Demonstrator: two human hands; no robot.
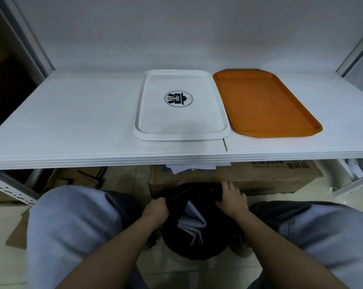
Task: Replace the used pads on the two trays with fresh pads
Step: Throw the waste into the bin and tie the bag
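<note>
Trays first: two are seen side by side on the white shelf (72, 122), the white tray (181, 130) with a round dark logo (178, 98) at its middle, and the orange tray (266, 101) just to its right, their near edges almost touching. Both tray floors are seen bare, no pad lying on either.

Down below the shelf edge, between the knees in light grey trousers (72, 222), a black bag (197, 245) is held open on the floor. Its left rim is gripped by the left hand (155, 211), fingers curled tight round the black material. Its right rim is grasped by the right hand (231, 202), the thumb tucked against the bag edge and the fingers spread over the far side; whether those fingers are fully wrapped round the material cannot be told for certain, but the rim is clearly being held.

Inside the mouth of the bag, folded pale grey sheets (192, 224) are seen, crumpled and standing on edge: pads, by the look of them.

Behind the bag a brown cardboard box (260, 178) is set on the tiled floor under the shelf, with white papers (189, 167) poking out above its top edge. Flattened cardboard (15, 234) is lying at the left.
</note>
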